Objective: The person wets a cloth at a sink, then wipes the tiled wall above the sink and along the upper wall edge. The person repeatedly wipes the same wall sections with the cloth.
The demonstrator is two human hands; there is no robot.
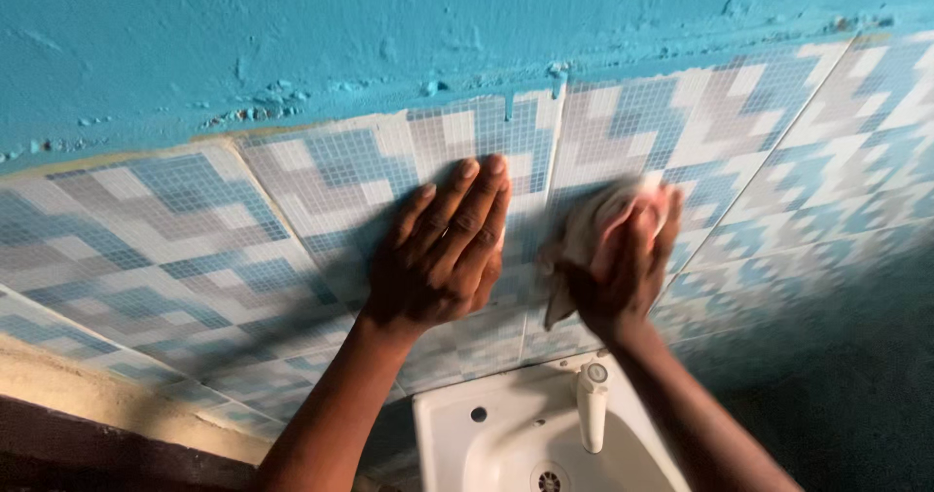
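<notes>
Left hand [443,249] flat, fingers spread, pressed on mosaic wall tiles [195,239]; right hand [623,258] clutching pale cloth [589,229] against tiles, above white basin [457,443] and tap [592,404].

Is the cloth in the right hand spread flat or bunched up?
Bunched up: the pale cloth is crumpled under the right hand, pressed on the tiled wall.

The right hand [623,268] and its pale cloth [593,224] smear into blur against the tiled wall [195,249]. The white sink [457,443] runs off the bottom edge, its basin cut short.
</notes>
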